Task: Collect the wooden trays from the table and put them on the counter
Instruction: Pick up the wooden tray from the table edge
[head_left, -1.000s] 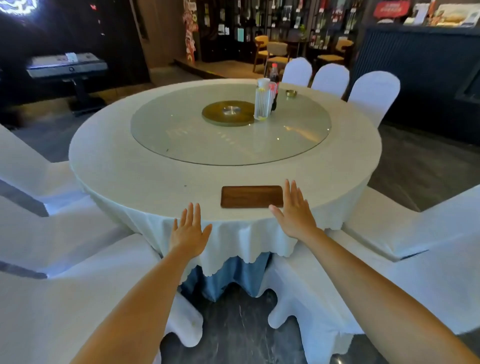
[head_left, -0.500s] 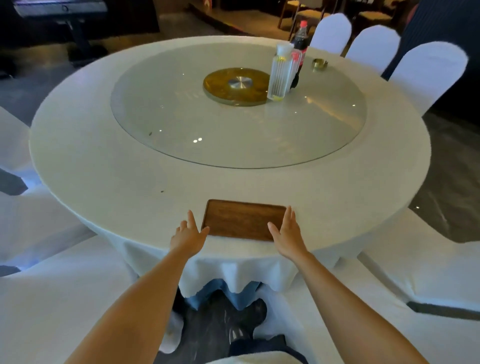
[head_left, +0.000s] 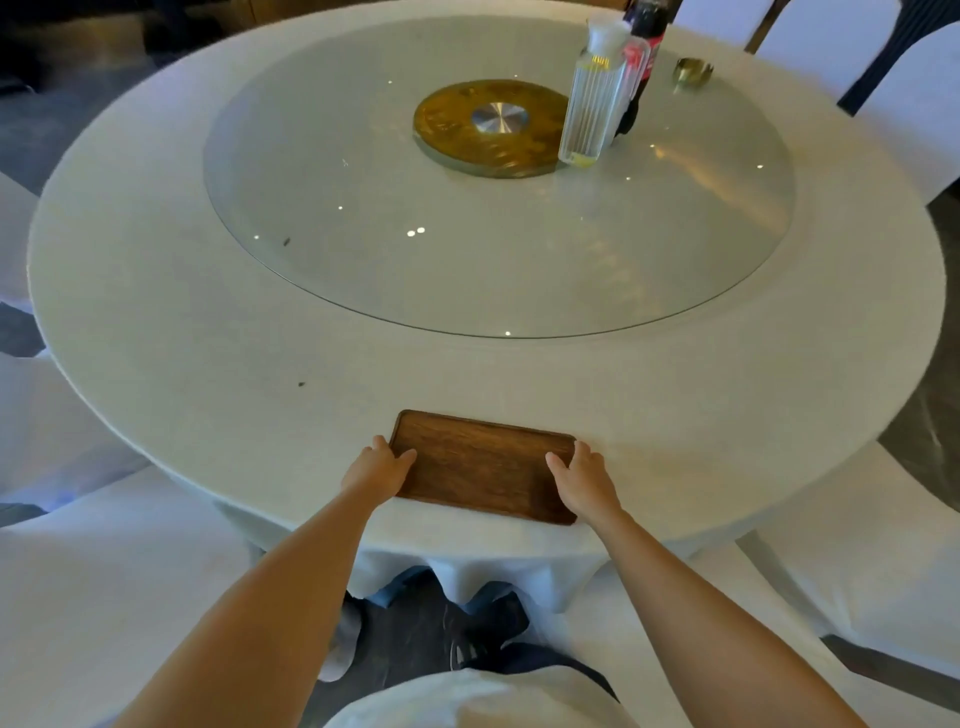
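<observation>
A dark brown rectangular wooden tray (head_left: 480, 464) lies flat near the front edge of the round table (head_left: 208, 364), which has a white cloth. My left hand (head_left: 378, 469) rests on the tray's left end, thumb over the rim. On the tray's right end sits my right hand (head_left: 583, 477), fingers curled at the edge and thumb on the tray's surface. The tray still lies on the cloth. The counter is out of view.
A glass turntable (head_left: 363, 249) fills the table's middle, with a gold hub (head_left: 488, 127), a clear ribbed bottle (head_left: 592, 98), a dark cola bottle (head_left: 641, 62) and a small brass dish (head_left: 692, 70). White-covered chairs (head_left: 78, 571) flank me on both sides and stand at the far right.
I have come closer to the table and leaned over it. Both hands moved inward from beside the tray onto its two ends.
</observation>
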